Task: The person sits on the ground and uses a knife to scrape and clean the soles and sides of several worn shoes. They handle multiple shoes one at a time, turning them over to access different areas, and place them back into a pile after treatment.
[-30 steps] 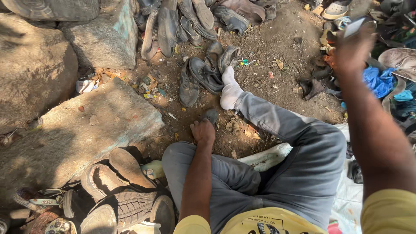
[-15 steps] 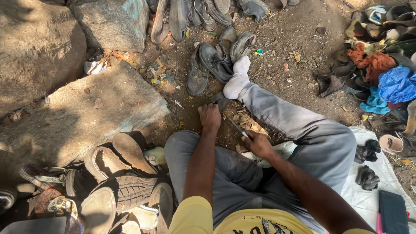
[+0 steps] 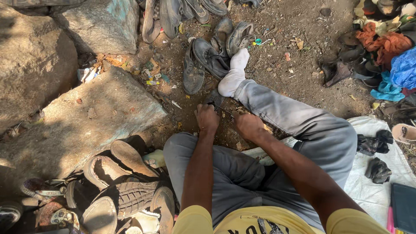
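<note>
Head view, left to right: big rocks point(image 3: 78, 117) fill the 9 o'clock side, with a heap of worn sandals point(image 3: 125, 190) at 7 o'clock. At centre, the left hand point(image 3: 207, 118) presses fingers-down on a small dark piece point(image 3: 214, 99) lying on the dirt ground point(image 3: 294, 65), just beside the white sock point(image 3: 234, 73). The right hand point(image 3: 247, 125) is curled beside it, pinching a thin dark tool point(image 3: 225, 110) whose tip meets that piece. The piece looks flat and dusty; its kind is unclear. Old dark shoes point(image 3: 208, 56) lie at 12 o'clock, colourful cloth point(image 3: 390, 52) at 2 o'clock, a white sheet point(image 3: 377, 182) at 4 o'clock.
</note>
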